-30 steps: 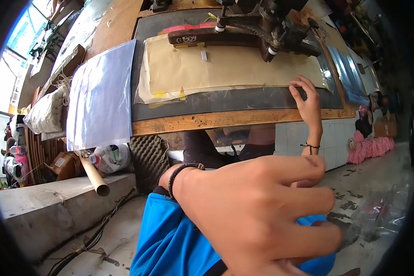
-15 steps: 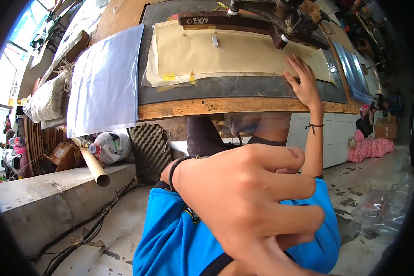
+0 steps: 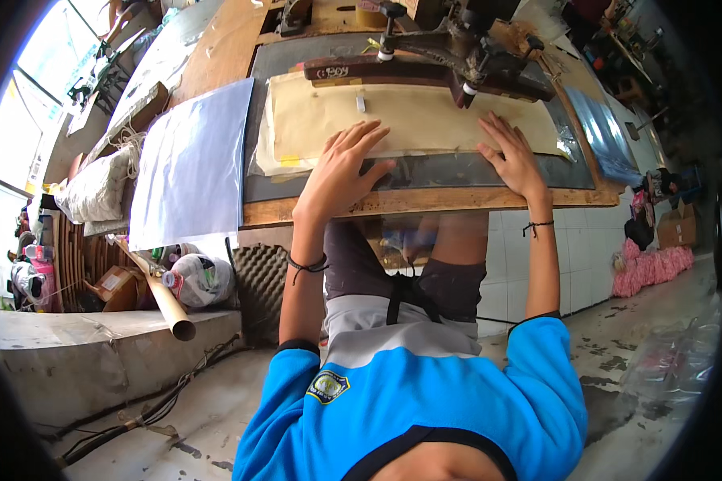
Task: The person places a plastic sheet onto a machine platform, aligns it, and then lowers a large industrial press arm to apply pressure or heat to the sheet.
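"Fingers (image 3: 369, 143) spread, holding what?"

"Nothing gripped that I can see. Left hand (image 3: 341, 170) and right hand (image 3: 520, 166), both flattened, seem to rest on clear film (image 3: 425, 184) over the tan sheet (image 3: 425, 120), upper centre of the frame."

"How far along?"

"Tan sheet looks laid flat, film seemingly spread. The dark bar (image 3: 409, 72), top centre, crosses the far side; whether it presses, I can't tell. Bluish sheets (image 3: 192, 160), frame left, look unused."

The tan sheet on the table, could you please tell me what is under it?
A second sheet peeks out left of the tan sheet, with a dark mat beyond; anything under the middle is covered.
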Tool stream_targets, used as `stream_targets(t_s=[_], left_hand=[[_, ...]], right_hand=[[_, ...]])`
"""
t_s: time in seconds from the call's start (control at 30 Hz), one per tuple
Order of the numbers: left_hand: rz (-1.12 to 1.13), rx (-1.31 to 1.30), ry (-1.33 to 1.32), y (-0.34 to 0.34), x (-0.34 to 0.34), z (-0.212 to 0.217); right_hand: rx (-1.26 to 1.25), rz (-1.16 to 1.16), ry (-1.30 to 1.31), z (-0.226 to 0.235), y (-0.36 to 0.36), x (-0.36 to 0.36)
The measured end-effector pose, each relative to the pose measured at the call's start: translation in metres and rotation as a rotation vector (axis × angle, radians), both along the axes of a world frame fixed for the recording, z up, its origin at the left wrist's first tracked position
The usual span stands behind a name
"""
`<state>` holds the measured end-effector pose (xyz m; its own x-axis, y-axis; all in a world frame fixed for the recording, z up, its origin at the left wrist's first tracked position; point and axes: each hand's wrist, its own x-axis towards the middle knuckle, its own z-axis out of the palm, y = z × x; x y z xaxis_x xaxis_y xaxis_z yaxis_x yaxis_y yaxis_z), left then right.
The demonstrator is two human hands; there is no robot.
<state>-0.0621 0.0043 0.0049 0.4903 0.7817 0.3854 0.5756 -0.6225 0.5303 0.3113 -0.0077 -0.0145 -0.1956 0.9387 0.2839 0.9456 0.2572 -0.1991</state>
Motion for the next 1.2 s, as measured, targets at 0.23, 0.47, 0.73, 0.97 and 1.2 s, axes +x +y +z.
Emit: stream_targets(t_s=[0.23,0.47,0.73,0.97,1.2], left_hand=[[0.015,0.100,0.152,0.002,0.003,-0.013],[0.027,0.132,0.184,0.005,0.006,-0.015],[0.039,0.175,0.135,-0.002,0.009,-0.014],[0.007,0.119,0.072,0.005,0.014,-0.006],[-0.049,0.271,0.090,0.041,0.055,-0.011]], right_hand=[[-0.017,0.037,-0.002,0.003,0.001,0.007],[-0.076,0.056,0.000,0.011,0.001,0.020],[-0.031,0.064,-0.019,0.010,-0.050,0.006],[-0.396,-0.018,0.267,0.052,-0.030,0.022],[-0.131,0.148,-0.016,0.034,0.049,0.036]])
